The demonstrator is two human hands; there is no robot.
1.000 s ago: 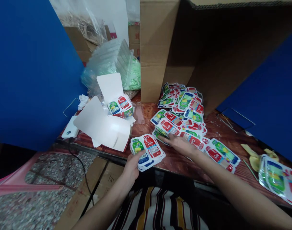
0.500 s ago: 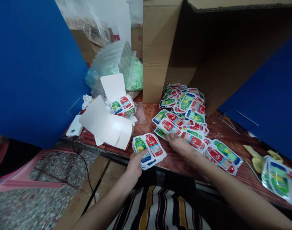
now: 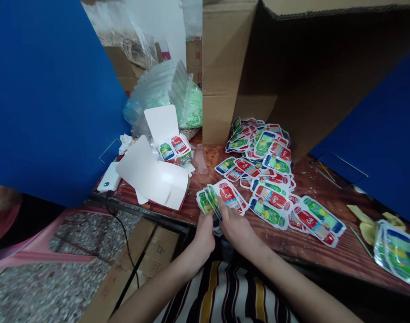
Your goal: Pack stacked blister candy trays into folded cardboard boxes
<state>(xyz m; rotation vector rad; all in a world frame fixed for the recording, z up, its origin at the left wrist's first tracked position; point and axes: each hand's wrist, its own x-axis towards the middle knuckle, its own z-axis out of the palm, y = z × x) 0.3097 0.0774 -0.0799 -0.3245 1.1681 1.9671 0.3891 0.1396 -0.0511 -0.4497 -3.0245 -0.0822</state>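
A dark reddish-brown wooden table (image 3: 268, 237), glossy and scuffed, runs between two blue panels. A tall cardboard box (image 3: 220, 80) stands on it, and behind are clear plastic trays (image 3: 167, 85) and pale green shredded filler (image 3: 193, 107). Left of the table lies a speckled floor (image 3: 70, 235) with a pink plastic stool (image 3: 63, 259).

Another person (image 3: 5, 215) is cut off by the left edge, and the packs at the right (image 3: 399, 251) run out of the picture. The box's interior is too dark to read. The hands cover the lower part of the stack of packs (image 3: 230, 197), so its count cannot be told.

That stack is at the table's near edge, left of the loose pile (image 3: 272, 154). The left hand (image 3: 205, 233) grips it from below left, thumb on top; the right hand (image 3: 236, 229) is closed on its near side, index finger laid over the top packs, its thumb hard to make out. The packs are flat and glossy with white borders, pairing a green jar shape with a red one lettered "Cola". The upper ones are fanned unevenly. Similar packs sit in an open white carton (image 3: 162, 123).
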